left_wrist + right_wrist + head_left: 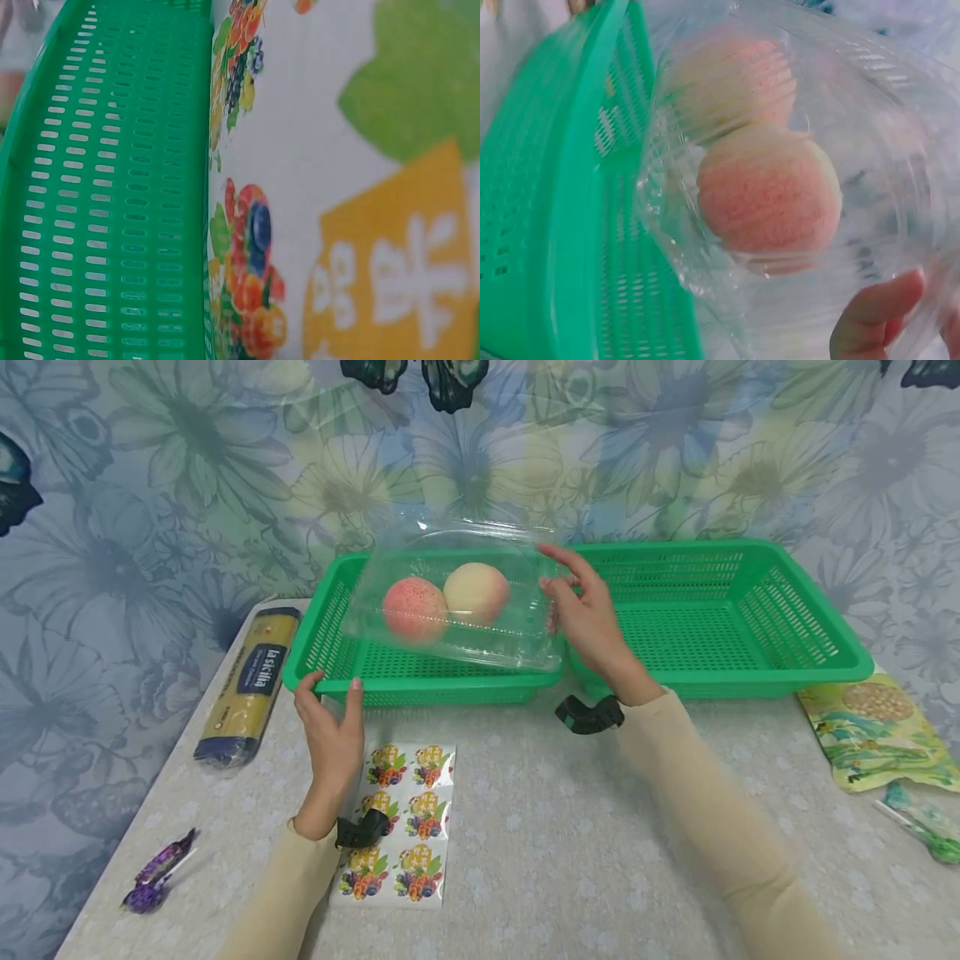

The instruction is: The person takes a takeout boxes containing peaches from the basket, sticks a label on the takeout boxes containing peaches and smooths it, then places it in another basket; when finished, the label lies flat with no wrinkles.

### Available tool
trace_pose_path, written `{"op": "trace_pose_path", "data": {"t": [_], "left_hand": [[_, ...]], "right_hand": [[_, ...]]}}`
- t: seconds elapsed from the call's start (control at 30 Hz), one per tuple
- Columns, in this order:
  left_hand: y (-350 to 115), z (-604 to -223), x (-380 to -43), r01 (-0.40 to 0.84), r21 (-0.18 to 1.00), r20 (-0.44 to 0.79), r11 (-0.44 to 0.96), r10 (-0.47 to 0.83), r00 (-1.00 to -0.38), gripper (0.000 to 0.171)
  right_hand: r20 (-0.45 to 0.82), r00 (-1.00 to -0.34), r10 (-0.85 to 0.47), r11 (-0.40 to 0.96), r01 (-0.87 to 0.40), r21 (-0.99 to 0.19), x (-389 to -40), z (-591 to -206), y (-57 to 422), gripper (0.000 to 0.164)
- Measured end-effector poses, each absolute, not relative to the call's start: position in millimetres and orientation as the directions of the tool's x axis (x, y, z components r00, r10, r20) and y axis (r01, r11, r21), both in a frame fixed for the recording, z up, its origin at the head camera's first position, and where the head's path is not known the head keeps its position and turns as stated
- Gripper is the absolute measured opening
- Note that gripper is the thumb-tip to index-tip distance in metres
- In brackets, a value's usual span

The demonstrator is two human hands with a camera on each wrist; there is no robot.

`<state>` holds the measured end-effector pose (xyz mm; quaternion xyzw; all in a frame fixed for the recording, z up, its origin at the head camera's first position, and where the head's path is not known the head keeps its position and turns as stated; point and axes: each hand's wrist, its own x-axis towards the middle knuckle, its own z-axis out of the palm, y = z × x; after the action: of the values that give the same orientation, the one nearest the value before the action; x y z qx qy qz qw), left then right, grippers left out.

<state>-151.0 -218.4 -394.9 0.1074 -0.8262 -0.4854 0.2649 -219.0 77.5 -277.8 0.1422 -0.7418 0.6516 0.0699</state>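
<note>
1. A clear, thin plastic box [480,639], rectangular, is over the left green plastic basket [420,689] by the tabletop's far edge. It looks tilted; whether its underside touches the basket cannot be told.

2. Inside the box, side by side and touching, are a round, speckled pink peach [414,610] and a round, pale yellow peach [476,593] with a pink blush.

3. The right hand [588,614] pinches the box's right end between thumb and fingers.

4. The left hand [330,735] is at the basket's near rim, towards its left corner, thumb and fingers spread apart and touching the rim.

5. Handling this well probably means a light pinch — thin plastic may buckle — and a level box, since round fruit could roll. A steady left hand should stop the basket sliding.

6. An identical-looking right green plastic basket [675,631] stands just beside it along the far edge.

7. By the tabletop's left edge lie a yellow-and-blue pasta packet [255,681] and, nearer, a purple wrapped sweet [160,872]. A white sheet of fruit stickers [408,827] lies before the left basket. Towards the right edge are a yellow-green printed packet [877,731] and a green wrapped lollipop [926,831].
</note>
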Motion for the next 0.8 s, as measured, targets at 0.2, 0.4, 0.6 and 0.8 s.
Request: {"op": "trace_pose_path", "data": {"t": [0.2, 0.4, 0.6, 0.8], "left_hand": [[-219, -395, -150, 0.084, 0.846, 0.351, 0.526, -0.433, -0.830, 0.061], [-220, -395, -153, 0.099, 0.836, 0.372, 0.539, -0.425, -0.825, 0.061], [-221, -396, -153, 0.101, 0.839, 0.366, 0.534, -0.417, -0.832, 0.061], [-220, -396, -152, 0.094, 0.842, 0.355, 0.532, -0.414, -0.838, 0.061]], "right_hand": [[0.254, -0.959, -0.126, 0.101, -0.267, -0.959, -174, -270, 117, 0.038], [0.168, -0.968, -0.184, 0.161, -0.198, -0.967, -130, -285, 153, 0.037], [0.115, -0.973, -0.200, 0.203, -0.157, -0.967, -100, -312, 179, 0.036], [0.052, -0.976, -0.213, 0.235, -0.103, -0.967, -86, -343, 193, 0.037]]}}
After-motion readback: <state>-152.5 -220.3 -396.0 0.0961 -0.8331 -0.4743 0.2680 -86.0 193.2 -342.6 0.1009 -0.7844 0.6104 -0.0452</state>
